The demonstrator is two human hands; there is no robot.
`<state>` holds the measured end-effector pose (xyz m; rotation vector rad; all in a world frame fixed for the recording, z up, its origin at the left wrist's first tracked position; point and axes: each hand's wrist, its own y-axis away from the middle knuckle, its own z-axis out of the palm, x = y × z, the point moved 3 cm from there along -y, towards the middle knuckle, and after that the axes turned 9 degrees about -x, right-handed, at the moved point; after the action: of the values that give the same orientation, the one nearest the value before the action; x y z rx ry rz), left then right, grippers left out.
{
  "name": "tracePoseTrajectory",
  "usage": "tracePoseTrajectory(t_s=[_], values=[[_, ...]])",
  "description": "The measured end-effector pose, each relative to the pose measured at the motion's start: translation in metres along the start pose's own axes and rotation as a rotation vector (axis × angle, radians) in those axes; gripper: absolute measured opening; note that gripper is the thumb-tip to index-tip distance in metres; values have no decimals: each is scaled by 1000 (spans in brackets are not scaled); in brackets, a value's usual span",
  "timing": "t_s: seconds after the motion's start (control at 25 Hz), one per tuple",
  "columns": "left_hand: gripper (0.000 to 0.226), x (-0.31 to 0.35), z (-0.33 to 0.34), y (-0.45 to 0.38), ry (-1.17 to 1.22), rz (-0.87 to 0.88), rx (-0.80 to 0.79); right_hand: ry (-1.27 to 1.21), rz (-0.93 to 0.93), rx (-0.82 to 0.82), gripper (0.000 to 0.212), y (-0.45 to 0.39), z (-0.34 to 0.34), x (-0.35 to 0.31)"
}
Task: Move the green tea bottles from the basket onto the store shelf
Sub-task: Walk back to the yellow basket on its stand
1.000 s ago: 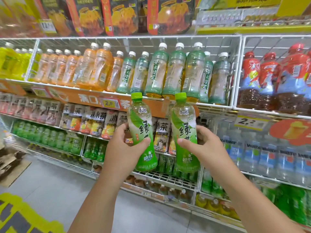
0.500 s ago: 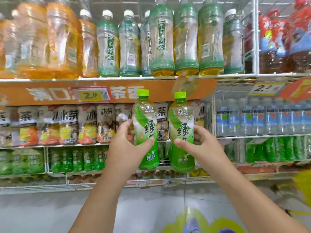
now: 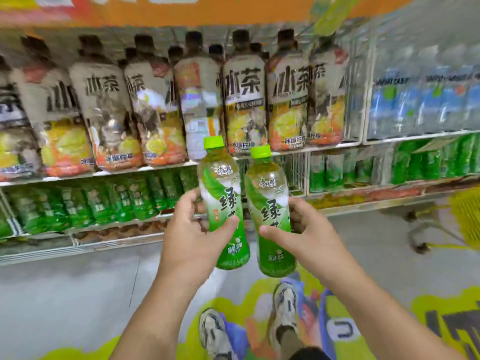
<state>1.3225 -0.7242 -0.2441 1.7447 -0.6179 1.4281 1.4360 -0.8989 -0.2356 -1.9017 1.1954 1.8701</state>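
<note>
Left hand (image 3: 192,235) grips one green tea bottle (image 3: 223,203) at mid-label; right hand (image 3: 304,235) grips a second green tea bottle (image 3: 270,211) likewise. Both bottles stand upright, side by side and slightly apart, in front of the store shelf (image 3: 181,165), their green caps level with its lemon-tea tier. A yellow basket (image 3: 467,216) sits right of the shelf's lowest tier.

I see two bottles (image 3: 224,203) (image 3: 272,211) with lime-green caps, green-and-white leaf labels. Shelf (image 3: 335,145) white; its bottles (image 3: 244,100) grey-labelled, yellow-orange below. Floor (image 3: 78,289) grey, yellow-green decal (image 3: 259,294).
</note>
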Motion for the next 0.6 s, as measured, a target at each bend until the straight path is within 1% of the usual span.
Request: tracePoseTrajectory(t_s=[0.16,0.32,0.4,0.44,0.6], values=[[60,-76,18,-13,26,-67,-5,-33,65,3,42,-25,8,71],[65,-143,31,-40,3,-134,41,-87,107,-3,49,-58,9,129],[66,-169,34,-59,-19,-141,74,-116,125,-9,53,-81,12,153],[63,-180,36,-70,-30,-135,92,-123,130,-9,51,-93,13,162],[57,-227,37,-132,-90,-85,210,-117,104,20,26,-158,15,196]])
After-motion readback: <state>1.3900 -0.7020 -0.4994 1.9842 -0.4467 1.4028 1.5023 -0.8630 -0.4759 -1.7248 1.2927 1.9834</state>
